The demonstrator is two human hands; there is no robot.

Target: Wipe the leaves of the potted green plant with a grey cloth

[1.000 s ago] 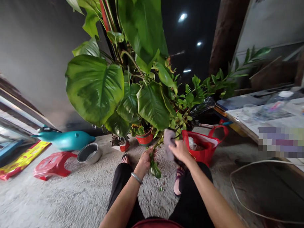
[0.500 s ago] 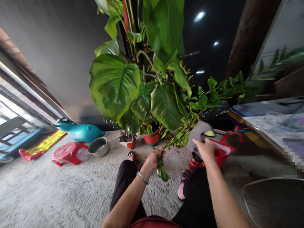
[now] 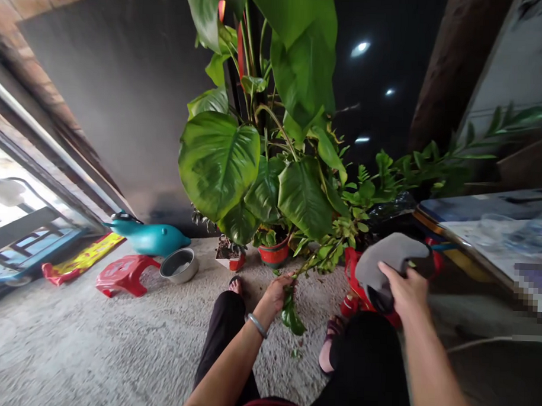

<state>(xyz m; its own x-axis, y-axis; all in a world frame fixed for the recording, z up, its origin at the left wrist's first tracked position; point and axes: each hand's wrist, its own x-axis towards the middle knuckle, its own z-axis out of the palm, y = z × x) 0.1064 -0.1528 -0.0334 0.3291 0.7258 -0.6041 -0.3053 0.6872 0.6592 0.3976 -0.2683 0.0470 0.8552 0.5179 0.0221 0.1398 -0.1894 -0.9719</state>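
Note:
My left hand (image 3: 277, 293) is closed round the near end of a leafy stem (image 3: 325, 259). A few dark green leaves (image 3: 292, 315) hang down beside the fingers. Out to the right, my right hand (image 3: 405, 284) grips a grey, soft-looking piece (image 3: 380, 257) with black parts; its exact kind is unclear. It is over a red basket (image 3: 352, 268), covering much of it. Beyond my hands rises a large-leaved potted plant (image 3: 219, 163) in a red and green pot (image 3: 273, 253).
A small planter (image 3: 229, 259) stands left of the pot. Further left are a grey metal basin (image 3: 180, 266), a red stool (image 3: 125, 275), a teal animal-shaped toy (image 3: 156, 237) and a blue trolley (image 3: 38, 239). A cluttered table (image 3: 479, 228) borders the right side.
My right hand has moved right and a little lower with the grey piece, now over the basket. My left hand still grips the stem. The view has shifted slightly.

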